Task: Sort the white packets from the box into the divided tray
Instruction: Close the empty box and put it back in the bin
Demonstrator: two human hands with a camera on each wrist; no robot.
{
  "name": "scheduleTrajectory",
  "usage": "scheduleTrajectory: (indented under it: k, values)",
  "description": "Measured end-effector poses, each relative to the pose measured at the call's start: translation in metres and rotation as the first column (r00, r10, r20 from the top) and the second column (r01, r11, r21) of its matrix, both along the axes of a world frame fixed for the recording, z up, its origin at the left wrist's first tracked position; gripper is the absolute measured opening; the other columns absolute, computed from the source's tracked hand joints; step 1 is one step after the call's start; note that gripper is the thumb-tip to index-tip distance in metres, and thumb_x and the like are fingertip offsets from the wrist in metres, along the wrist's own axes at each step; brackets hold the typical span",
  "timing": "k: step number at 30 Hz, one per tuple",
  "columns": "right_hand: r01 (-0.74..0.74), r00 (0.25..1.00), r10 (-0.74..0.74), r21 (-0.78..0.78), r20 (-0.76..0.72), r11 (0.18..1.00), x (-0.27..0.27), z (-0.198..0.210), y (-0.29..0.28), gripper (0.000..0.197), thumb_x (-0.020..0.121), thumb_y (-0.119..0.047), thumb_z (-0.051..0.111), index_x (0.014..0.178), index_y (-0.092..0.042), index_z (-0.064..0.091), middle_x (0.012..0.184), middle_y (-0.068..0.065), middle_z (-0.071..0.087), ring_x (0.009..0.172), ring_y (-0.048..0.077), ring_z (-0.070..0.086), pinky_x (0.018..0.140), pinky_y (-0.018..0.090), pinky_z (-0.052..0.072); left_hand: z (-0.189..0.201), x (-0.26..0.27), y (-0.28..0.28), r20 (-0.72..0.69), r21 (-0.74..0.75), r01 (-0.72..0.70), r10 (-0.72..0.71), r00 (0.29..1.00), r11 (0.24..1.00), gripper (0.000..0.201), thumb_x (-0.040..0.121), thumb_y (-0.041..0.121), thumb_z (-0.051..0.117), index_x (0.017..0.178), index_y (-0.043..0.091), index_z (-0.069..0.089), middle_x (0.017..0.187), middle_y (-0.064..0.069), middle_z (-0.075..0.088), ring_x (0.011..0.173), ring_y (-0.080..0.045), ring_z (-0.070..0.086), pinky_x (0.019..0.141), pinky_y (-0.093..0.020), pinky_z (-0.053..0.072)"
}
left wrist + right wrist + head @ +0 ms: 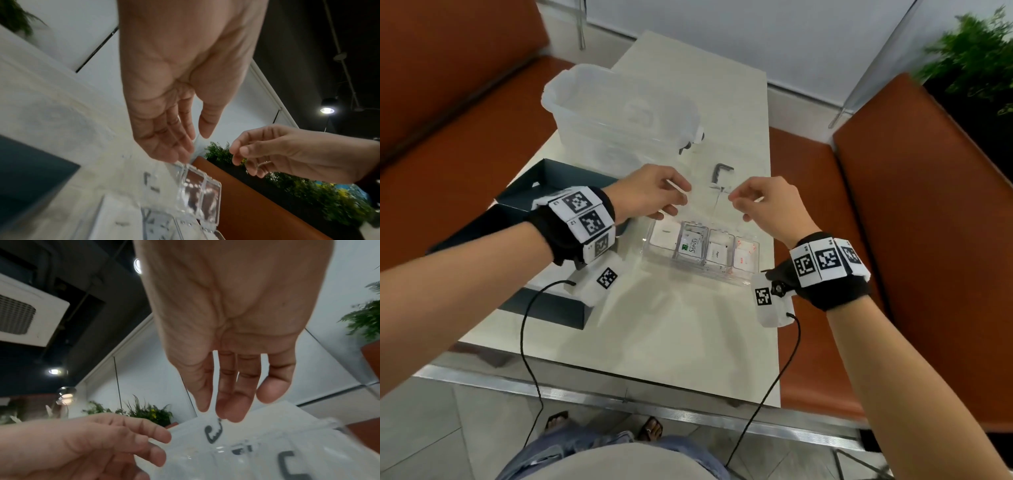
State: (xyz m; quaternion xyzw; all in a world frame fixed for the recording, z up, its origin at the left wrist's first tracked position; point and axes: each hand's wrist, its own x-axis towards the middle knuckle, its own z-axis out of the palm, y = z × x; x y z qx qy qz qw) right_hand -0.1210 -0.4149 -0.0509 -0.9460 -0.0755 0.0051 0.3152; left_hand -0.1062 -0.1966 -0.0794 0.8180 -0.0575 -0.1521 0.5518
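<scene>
The clear divided tray (743,279) sits on the table in front of me, with white packets in its four compartments, one printed Stevia (690,248). Its transparent lid (717,207) stands raised above the tray's far side. My left hand (674,202) pinches the lid's upper edge on the left, thumb against fingers (191,146). My right hand (738,205) pinches the same edge on the right, fingers pointing down at the lid (257,449). The dark box (544,185) lies open at the left, mostly hidden behind my left wrist.
A large clear plastic bin (619,113) stands at the back of the table. A black hex key (720,171) and a small black hook (685,147) lie beyond the tray. Orange benches (928,205) flank the table. Cables hang from both wrists.
</scene>
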Motion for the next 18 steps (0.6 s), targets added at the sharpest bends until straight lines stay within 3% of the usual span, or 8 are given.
scheduleTrajectory:
  k: [4, 8, 11, 13, 15, 18]
  values:
    - [-0.03, 0.999, 0.035, 0.13, -0.036, 0.991, 0.002, -0.004, 0.049, 0.009, 0.088, -0.015, 0.063, 0.09, -0.019, 0.07, 0.081, -0.001, 0.07, 0.065, 0.009, 0.067, 0.059, 0.015, 0.048, 0.013, 0.005, 0.055, 0.096, 0.092, -0.035, 0.026, 0.995, 0.995, 0.02, 0.094, 0.019, 0.06, 0.113, 0.021, 0.062, 0.102, -0.003, 0.068, 0.085, -0.011, 0.067, 0.075, -0.027, 0.056]
    - [0.022, 0.988, 0.004, 0.169, -0.152, 0.985, 0.01, -0.031, 0.107, 0.016, 0.086, -0.013, 0.063, 0.101, -0.014, 0.067, 0.076, 0.003, 0.069, 0.064, 0.007, 0.063, 0.06, 0.021, 0.052, 0.009, 0.01, 0.128, 0.174, 0.247, -0.119, 0.076, 0.982, 0.962, 0.023, 0.093, 0.02, 0.06, 0.116, 0.019, 0.062, 0.105, -0.006, 0.067, 0.089, -0.02, 0.065, 0.077, -0.036, 0.055]
    - [0.066, 0.961, -0.029, 0.125, -0.274, 0.99, 0.016, -0.055, 0.148, 0.032, 0.087, -0.016, 0.064, 0.118, -0.008, 0.059, 0.093, 0.012, 0.067, 0.078, 0.017, 0.064, 0.073, 0.029, 0.056, -0.003, 0.016, 0.182, 0.203, 0.381, -0.239, 0.171, 0.964, 0.893, 0.027, 0.091, 0.021, 0.062, 0.118, 0.018, 0.061, 0.113, -0.004, 0.065, 0.092, -0.019, 0.06, 0.071, -0.028, 0.047]
    - [0.06, 0.959, -0.056, 0.006, -0.279, 0.998, 0.019, -0.067, 0.167, 0.042, 0.088, -0.024, 0.065, 0.126, -0.007, 0.054, 0.114, 0.012, 0.062, 0.1, 0.025, 0.062, 0.088, 0.032, 0.05, -0.014, 0.018, 0.21, 0.18, 0.459, -0.283, 0.223, 0.958, 0.842, 0.031, 0.091, 0.023, 0.063, 0.122, 0.016, 0.058, 0.118, -0.006, 0.063, 0.102, -0.022, 0.058, 0.082, -0.032, 0.046]
    - [0.074, 0.966, -0.094, -0.093, -0.24, 0.993, 0.019, -0.073, 0.183, 0.048, 0.09, -0.028, 0.063, 0.131, -0.007, 0.049, 0.128, 0.011, 0.055, 0.116, 0.027, 0.054, 0.091, 0.028, 0.04, -0.025, 0.019, 0.232, 0.155, 0.519, -0.294, 0.25, 0.956, 0.803, 0.037, 0.092, 0.025, 0.062, 0.126, 0.013, 0.054, 0.124, -0.009, 0.06, 0.11, -0.027, 0.057, 0.091, -0.036, 0.046]
    - [0.145, 0.949, -0.179, -0.146, -0.258, 0.979, 0.021, -0.08, 0.202, 0.05, 0.092, -0.029, 0.059, 0.131, -0.002, 0.044, 0.13, 0.015, 0.053, 0.117, 0.03, 0.052, 0.09, 0.031, 0.04, -0.039, 0.019, 0.251, 0.102, 0.571, -0.261, 0.248, 0.963, 0.779, 0.043, 0.096, 0.031, 0.057, 0.131, 0.005, 0.051, 0.13, -0.015, 0.057, 0.112, -0.03, 0.056, 0.091, -0.036, 0.044]
